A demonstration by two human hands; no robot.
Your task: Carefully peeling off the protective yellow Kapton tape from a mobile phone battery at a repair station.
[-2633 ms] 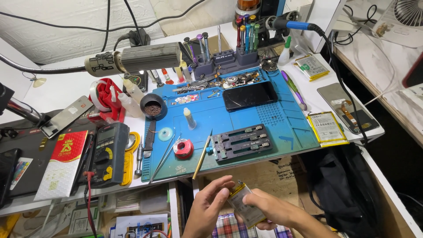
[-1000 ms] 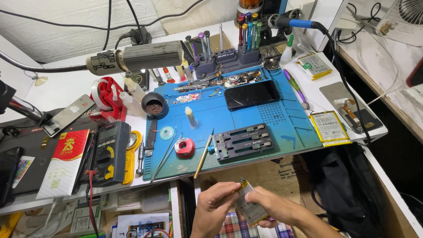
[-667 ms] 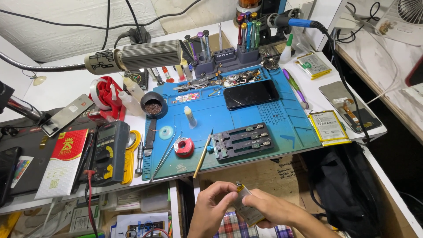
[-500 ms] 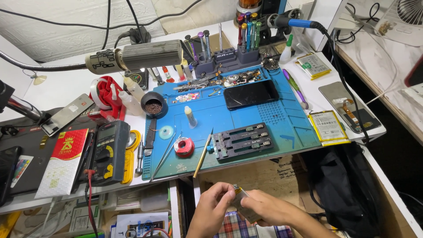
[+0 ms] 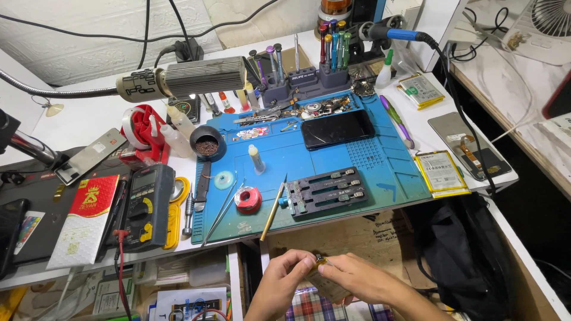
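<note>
- The thin flat part (image 5: pixel 326 284) sits low in the head view, at about 6 o'clock from the blue mat (image 5: pixel 309 166), below the desk (image 5: pixel 89 119) edge and held in the air between your two hands.
- It looks like a slim rectangular piece, pale and partly see-through, with a small yellowish tab at its top end. What exactly it is cannot be made out; your hands cover much of it.
- Handling, as a judgement: light, thin, likely to flex and easy to crease or crack. The smooth faces could slip. Take it by the long edges, and keep pressure off the yellowish tab and the flat faces.
- Left hand (image 5: pixel 279 288): comes in from 7 o'clock. Thumb and forefinger are drawn close, pinching the part near its top left edge. The other fingers curl underneath.
- Right hand (image 5: pixel 357 282): comes in from 4 o'clock and lies over the right side of the part. Its fingers are pressed together, tips meeting the left hand's at the tab. How firmly they grip cannot be told.
- Nearby on the mat: a black clamp fixture (image 5: pixel 326 191) at 12 o'clock from your hands, a wooden-handled tool (image 5: pixel 273 211) at 11 o'clock, a dark phone (image 5: pixel 337 129) farther up.
</note>
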